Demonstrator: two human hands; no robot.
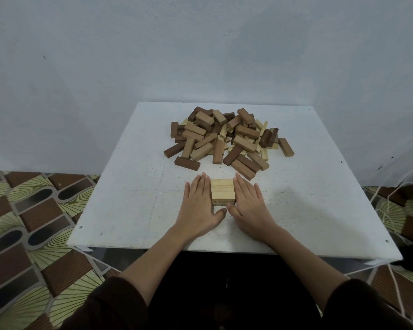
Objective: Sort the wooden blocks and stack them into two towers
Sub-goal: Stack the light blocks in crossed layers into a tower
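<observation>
A low stack of pale wooden blocks (223,191) stands near the front middle of the white table (129,186), three blocks side by side on top. My left hand (199,206) lies flat with straight fingers against the stack's left side. My right hand (248,206) lies flat against its right side. Both thumbs meet in front of the stack. Behind it, a loose pile of mixed blocks (227,136) in pale, mid-brown and dark brown wood covers the far middle of the table.
A grey wall rises directly behind the table. Patterned floor tiles (29,210) show on both sides. White strings (389,210) hang off the table's right edge. Bare tabletop lies left and right of my hands.
</observation>
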